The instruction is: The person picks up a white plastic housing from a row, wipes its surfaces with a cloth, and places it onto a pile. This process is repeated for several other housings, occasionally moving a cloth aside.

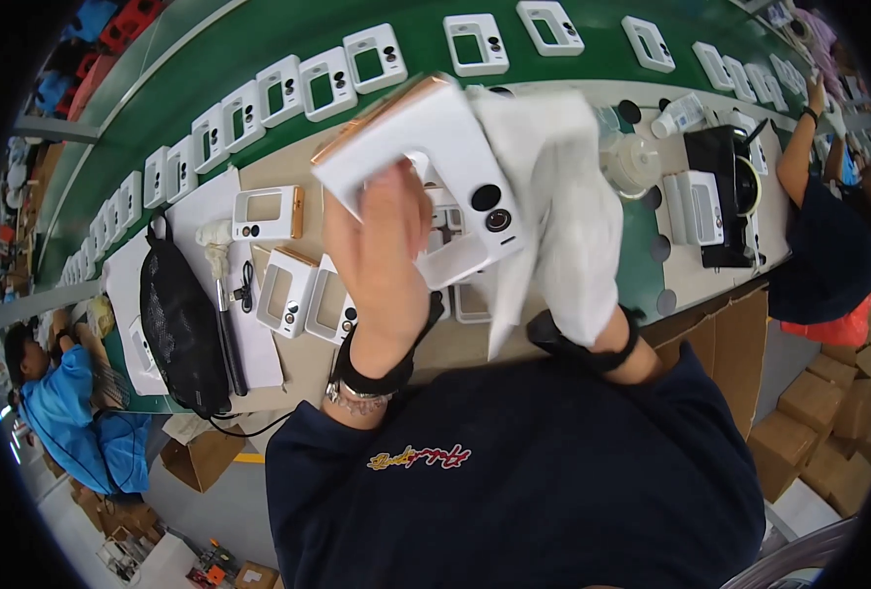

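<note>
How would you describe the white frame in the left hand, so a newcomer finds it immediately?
From the navy shirt, go up to the left hand and the tilted white frame it grips. It has two dark circles and a copper-coloured edge; unlike similar frames around, it is held in the air.

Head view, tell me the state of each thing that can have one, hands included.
Left hand: bare, gripping the frame.
Frame: held up, tilted.
Right hand: covered in white fabric; grip too blurred to tell.
Belt: carrying other frames.
Bag: lying down.
Brush: lying beside the bag.
Right carton: open.
</note>
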Tool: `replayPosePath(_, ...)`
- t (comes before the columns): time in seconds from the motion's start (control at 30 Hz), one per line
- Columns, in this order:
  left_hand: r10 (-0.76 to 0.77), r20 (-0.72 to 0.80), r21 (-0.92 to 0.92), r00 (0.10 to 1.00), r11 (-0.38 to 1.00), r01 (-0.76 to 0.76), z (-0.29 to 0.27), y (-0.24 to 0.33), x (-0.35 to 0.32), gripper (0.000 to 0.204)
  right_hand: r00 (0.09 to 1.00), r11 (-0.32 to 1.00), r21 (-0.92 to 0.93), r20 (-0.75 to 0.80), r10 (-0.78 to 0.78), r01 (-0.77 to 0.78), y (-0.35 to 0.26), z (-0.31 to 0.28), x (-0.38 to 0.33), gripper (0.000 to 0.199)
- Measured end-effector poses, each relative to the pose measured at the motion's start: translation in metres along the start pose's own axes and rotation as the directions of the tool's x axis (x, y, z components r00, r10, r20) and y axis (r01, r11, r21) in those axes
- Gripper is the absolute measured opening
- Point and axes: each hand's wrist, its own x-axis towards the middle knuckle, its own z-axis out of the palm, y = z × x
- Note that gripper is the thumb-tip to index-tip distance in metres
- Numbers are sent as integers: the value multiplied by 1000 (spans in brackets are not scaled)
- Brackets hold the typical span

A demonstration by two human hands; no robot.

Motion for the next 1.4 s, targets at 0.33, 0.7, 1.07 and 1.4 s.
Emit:
replayPosePath(0.33, -473, 442, -256, 762, 748, 613, -25, 16, -14, 16, 971, 954, 202, 131, 199, -222, 36, 1, -21, 56)
replayPosePath(0.7, -171, 140, 308, 975, 943, 122, -8, -2, 111, 25, 895, 962, 118, -407, -181, 248, 37, 14, -17, 48)
replayPosePath(1.07, -250, 107, 886, 962, 463, 22, 20, -136, 217, 44, 984, 983, 179, 176, -5, -27, -27, -49, -71, 34)
replayPosePath(1.4, -143, 220, 976, 965, 27, -218, 22, -73, 215, 42, 969, 997, 79, 247, -19, -1, -15, -52, -67, 31)
